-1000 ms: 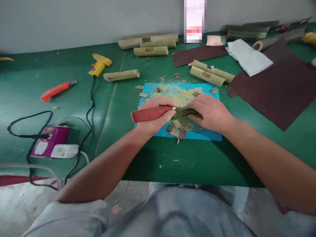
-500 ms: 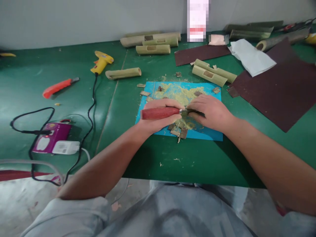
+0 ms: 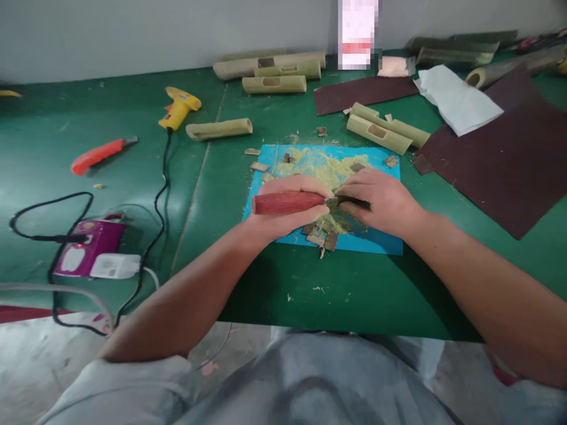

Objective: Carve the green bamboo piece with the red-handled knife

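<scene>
Here, left hand (image 3: 283,223) is gripping a red wooden-handled knife (image 3: 286,202) (blade toward three o'clock), right hand (image 3: 383,200) pinching a dark bamboo strip (image 3: 358,204).

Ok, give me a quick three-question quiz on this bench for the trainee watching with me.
1. True or false: the left hand grips the red-handled tool.
2. What does the right hand pinch at the tool's tip? A) a dark strip B) a white sheet C) an orange cutter
3. Fill in: both hands work over the ___ mat, beside pale shavings.
Key: 1 true; 2 A; 3 blue.
</scene>
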The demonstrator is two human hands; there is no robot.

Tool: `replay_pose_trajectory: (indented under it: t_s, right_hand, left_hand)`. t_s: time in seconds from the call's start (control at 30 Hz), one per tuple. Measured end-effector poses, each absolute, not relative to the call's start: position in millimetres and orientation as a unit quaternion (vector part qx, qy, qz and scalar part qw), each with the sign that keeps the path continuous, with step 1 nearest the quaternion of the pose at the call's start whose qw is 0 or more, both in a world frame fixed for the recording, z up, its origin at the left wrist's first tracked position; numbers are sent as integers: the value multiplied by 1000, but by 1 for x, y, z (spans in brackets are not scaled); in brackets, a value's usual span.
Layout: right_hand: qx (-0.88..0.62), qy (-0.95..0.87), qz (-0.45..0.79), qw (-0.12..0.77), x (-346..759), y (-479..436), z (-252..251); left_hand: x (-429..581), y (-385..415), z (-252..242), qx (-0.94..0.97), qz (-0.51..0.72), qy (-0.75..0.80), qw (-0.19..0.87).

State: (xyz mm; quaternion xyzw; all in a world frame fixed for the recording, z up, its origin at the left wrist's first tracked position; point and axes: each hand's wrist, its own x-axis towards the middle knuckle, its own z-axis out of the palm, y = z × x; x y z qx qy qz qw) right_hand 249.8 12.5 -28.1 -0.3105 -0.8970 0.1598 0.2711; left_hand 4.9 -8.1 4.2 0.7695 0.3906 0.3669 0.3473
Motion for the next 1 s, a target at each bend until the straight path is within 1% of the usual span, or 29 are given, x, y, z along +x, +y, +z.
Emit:
replay_pose_trajectory:
  t_s: [0.13, 0.27, 0.43, 0.6, 0.8, 1.0]
  right_hand:
    - [-322, -896, 150, 266, 250, 13, -27]
    - [-326, -899, 154, 251, 250, 13, -26]
    - [-314, -904, 144, 252, 249, 13, -25]
    - [-313, -899, 151, 266, 248, 12, -25]
    - [-310, -894, 165, 278, 249, 12, -25]
    - [-313, -888, 177, 288, 250, 13, -28]
  left_hand:
    - [11, 0, 13, 804, 336, 378, 313]
    - [13, 8, 15, 812, 329, 361, 319]
    - [11, 13, 10, 836, 326, 287, 335]
    - [15, 10, 4, 820, 338, 324, 329]
    - [19, 5, 0, 826, 355, 349, 264]
    - [17, 1, 0, 800, 371, 378, 281]
